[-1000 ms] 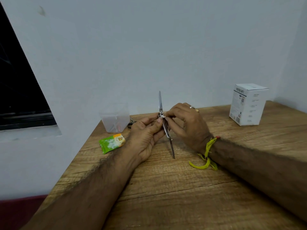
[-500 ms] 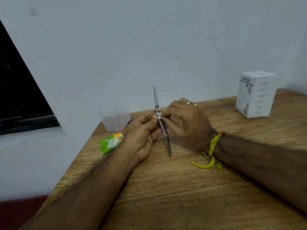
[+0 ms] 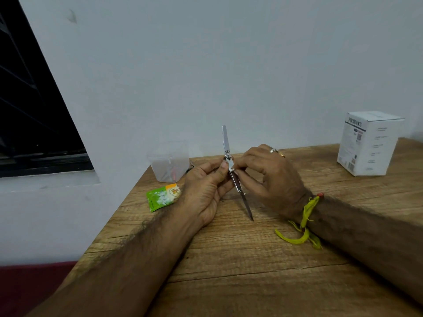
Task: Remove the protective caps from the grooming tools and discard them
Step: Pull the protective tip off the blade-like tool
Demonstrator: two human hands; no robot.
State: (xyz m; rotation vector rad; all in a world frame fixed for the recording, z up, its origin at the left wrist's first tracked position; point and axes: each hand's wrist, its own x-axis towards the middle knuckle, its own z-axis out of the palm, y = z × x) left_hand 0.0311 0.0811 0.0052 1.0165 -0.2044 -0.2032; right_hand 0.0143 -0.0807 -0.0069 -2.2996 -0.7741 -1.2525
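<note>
- Progress, as a guess: mid-step, one tool (image 3: 231, 165) in hand; no loose cap visible on the counter (image 3: 229, 259), so prob. none discarded yet in view.
- Small whitish bit at the tool's middle, right at the pinch point — maybe the cap, too small to tell.
- Left: get that cap off, drop it somewhere, then any other tools. Clear tub (image 3: 169, 164) at the back-left corner holds thin items, poss. more tools; can't tell what they are or whether capped.
- No obvious bin in view; discard spot unknown.
- Tool location: held between both hands, above the counter near its back edge, w/ lower tip down close to the wood — touching or just above, can't tell.
- Long axis: near upright, slightly tilted; upper flat metal arm points up toward the wall, lower pointed end runs down and a bit right, toward the wearer.
- Left hand (image 3: 206, 191): fingers curled, thumb pressed on the tool's mid section, gripping it from the left.
- Right hand (image 3: 270, 177): fingers (image 3: 249, 179) curled in, pinching the tool at the same mid spot from the right; ring on one finger.
- Both wrists low, near the counter.
- Elsewhere: green sachet (image 3: 163, 197) beside left hand, white box (image 3: 368, 144) well apart at right.
</note>
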